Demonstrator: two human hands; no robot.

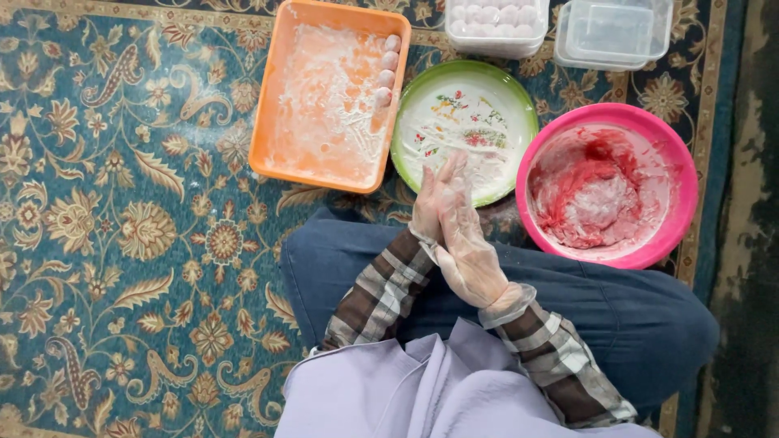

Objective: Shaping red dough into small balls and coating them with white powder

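Centre frame, gloved left hand (428, 203) and right hand (471, 251) press palms flat together; anything between them is hidden, above the floury green-rimmed plate (422, 154).

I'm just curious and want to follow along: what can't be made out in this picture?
- Whatever lies between the hands: palms pressed together hide it.
- Left hand: mostly behind the right hand.
- Box of white balls and empty tub: cut by the top edge.
- Pink bowl contents: a smeared mass.

A patterned teal floral carpet (122, 243) lies beneath an orange rectangular plastic tray (268, 97) dusted with flour, and two clear plastic tubs (614, 36) sit at the top edge — one lidded, one (497, 24) filled with pale balls
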